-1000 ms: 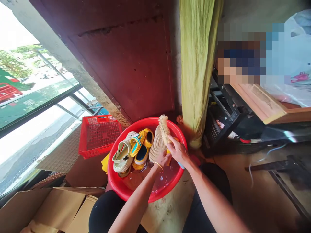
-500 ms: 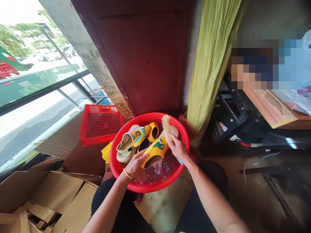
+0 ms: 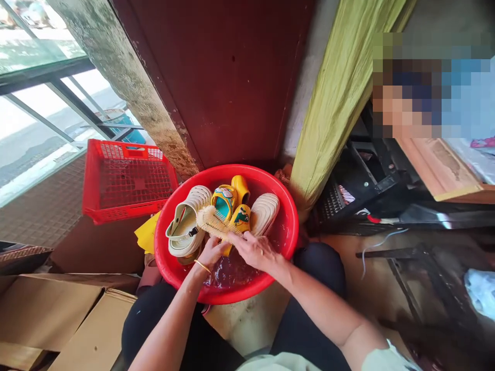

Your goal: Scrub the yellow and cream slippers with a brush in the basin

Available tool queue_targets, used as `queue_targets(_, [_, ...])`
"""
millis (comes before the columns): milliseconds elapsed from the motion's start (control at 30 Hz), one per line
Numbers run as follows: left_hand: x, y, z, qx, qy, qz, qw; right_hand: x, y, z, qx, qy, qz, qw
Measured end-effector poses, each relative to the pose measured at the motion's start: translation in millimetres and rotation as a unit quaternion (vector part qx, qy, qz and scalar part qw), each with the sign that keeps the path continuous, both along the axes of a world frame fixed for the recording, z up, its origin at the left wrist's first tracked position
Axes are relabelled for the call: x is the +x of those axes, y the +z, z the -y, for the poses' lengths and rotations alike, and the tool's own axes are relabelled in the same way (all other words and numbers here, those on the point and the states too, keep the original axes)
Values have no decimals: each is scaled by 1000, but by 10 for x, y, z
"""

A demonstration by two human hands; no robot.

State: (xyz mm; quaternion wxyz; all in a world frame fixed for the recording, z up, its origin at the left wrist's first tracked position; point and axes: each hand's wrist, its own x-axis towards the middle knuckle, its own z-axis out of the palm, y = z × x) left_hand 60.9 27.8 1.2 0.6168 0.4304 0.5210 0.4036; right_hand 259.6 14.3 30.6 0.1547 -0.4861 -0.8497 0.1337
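Note:
A red basin (image 3: 291,247) of water stands between my knees. Over its middle, my right hand (image 3: 257,251) grips a scrub brush (image 3: 213,221), pale bristles facing up and left. My left hand (image 3: 212,252) holds the near end of a yellow slipper (image 3: 241,217) with a green cartoon figure; the brush and my fingers hide much of it. Behind it are a second yellow slipper (image 3: 224,202) with a blue-green inside and another yellow shoe (image 3: 240,188). A beige clog (image 3: 184,226) leans at the basin's left, and a beige shoe (image 3: 265,212) lies sole up at the right.
Left of the basin sits a red plastic crate (image 3: 131,211), with cardboard boxes (image 3: 50,309) nearer me. A dark red door panel (image 3: 228,82) and a yellow-green curtain (image 3: 328,103) stand behind. At right are a wooden tabletop (image 3: 436,165) and a blurred person.
The brush has swung left and down, from upright at the slipper's right to lying across its left side. The slipper sits differently, and the camera view has shifted.

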Motion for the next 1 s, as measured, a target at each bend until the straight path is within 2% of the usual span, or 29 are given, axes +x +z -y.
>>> queue_targets(67, [1,-15,2,-9,-13,1,1000,-9,-17,-53,-4,-8,23,1000])
queue_targets(233, [58,16,-4,-23,-17,34,999,119,-61,-449,-26,-135,8,990])
queue_targets(300, [83,0,15,-33,-8,25,999,121,-60,-443,-41,-153,16,987])
queue_targets(333, [90,-15,31,-37,-2,21,999,101,-57,-384,-50,-141,24,988])
queue_targets(467, [90,-50,128,-71,6,41,997,18,-43,-47,-68,-5,43,997])
queue_targets(500, [91,-38,151,-85,6,56,995,27,-38,-11,-71,11,48,996])
queue_targets(533, [95,-17,170,-97,4,71,993,51,-32,-9,-76,8,54,996])
queue_targets(700, [139,92,180,-109,4,115,987,187,-38,-161,-117,-94,66,986])
queue_targets(900, [108,44,156,-118,-27,151,981,31,-137,137,-103,3,18,994])
queue_targets(1000, [95,56,167,-104,-31,137,985,78,-96,50,-113,-42,54,991])
